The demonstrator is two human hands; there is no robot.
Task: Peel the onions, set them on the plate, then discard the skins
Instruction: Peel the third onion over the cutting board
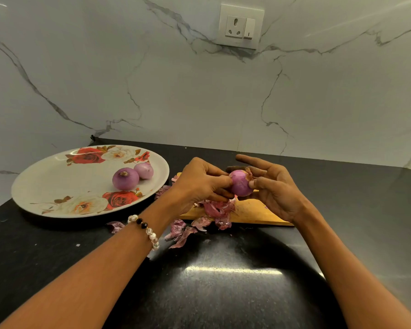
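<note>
Slipping is the risk: the smooth, round onion, held over the wooden board, could roll from the left hand pinching it while the right hand with its thumb seemingly picks at papery skin. Two peeled onions sit on the glossy flowered plate; dry curled skins lie below.

No legible text, brand or nos. anywhere. Only sign: a short vertical mark on the rocker of the wall switch, beside the socket. Plate has rose print, no lettering.
</note>
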